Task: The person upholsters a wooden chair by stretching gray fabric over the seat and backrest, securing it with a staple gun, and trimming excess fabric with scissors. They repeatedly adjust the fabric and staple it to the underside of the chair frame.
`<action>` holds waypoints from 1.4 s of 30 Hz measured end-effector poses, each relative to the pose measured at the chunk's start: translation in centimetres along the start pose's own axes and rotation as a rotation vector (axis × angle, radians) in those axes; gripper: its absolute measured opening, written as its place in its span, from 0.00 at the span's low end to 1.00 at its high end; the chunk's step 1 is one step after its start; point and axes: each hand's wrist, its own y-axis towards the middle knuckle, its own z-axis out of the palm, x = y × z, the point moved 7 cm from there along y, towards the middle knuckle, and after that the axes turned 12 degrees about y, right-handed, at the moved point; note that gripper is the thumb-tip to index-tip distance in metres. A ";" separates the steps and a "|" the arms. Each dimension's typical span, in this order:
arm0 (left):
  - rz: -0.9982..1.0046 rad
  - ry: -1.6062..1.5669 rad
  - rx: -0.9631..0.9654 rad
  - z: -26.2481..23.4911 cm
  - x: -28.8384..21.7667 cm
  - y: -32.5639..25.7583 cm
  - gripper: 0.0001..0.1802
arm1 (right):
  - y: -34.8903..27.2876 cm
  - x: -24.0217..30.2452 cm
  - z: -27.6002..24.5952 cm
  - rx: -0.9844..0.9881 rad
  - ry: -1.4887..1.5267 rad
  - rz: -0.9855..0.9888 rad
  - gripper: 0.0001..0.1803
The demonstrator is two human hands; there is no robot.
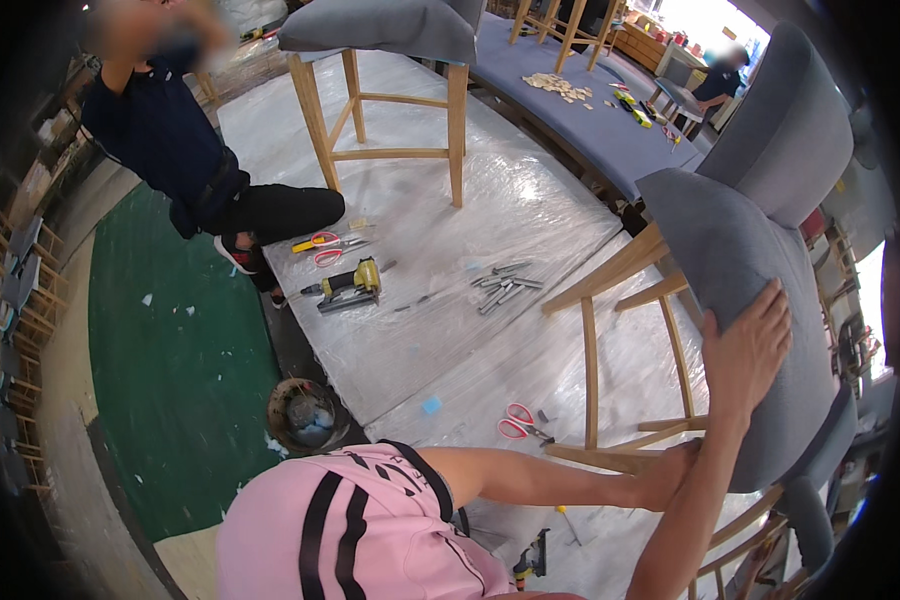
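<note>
A person in a pink top with black stripes leans over a desk (380, 350) wrapped in shiny clear film. At the right of the view is a grey upholstered chair (740, 225) with pale wooden legs, its feet toward the desk's middle and its padded back toward the upper right.

The right hand (745, 350) lies on the chair's grey seat, fingers extended over the fabric, thumb apart, resting without gripping. The left hand (670, 475) is low by a wooden chair leg, partly covered by the right forearm; I cannot tell whether its fingers are closed on the leg.

Left of the chair, metal strips (507, 285) lie in a loose heap. Farther left are a yellow-and-black staple gun (365, 283) and red-handled scissors (325, 247). Nearer the person lie red-handled snips (518, 422), a small blue scrap (431, 406), a yellow-handled screwdriver (568, 525) and another power tool (532, 560).

At the top, a second grey chair (380, 30) stands upright on the film. Beside it a co-worker (170, 140) in dark clothes kneels with both arms raised. A bucket (282, 420) sits just beside the desk's edge, near a green floor covering (180, 370). Beyond, a blue-grey covered table (590, 130) carries scattered wooden pieces (560, 88).
</note>
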 end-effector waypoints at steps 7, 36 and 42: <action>0.083 -0.205 0.014 -3.1 -5.5 -0.8 0.39 | 5.8 2.5 1.6 0.176 0.118 0.042 0.57; -0.032 -0.136 0.149 -1.1 0.7 -0.4 0.31 | 3.8 3.1 2.3 0.087 -0.023 0.019 0.62; -0.243 0.214 0.416 1.8 2.6 -0.8 0.27 | -1.7 1.2 -2.3 -0.263 0.796 -0.541 0.29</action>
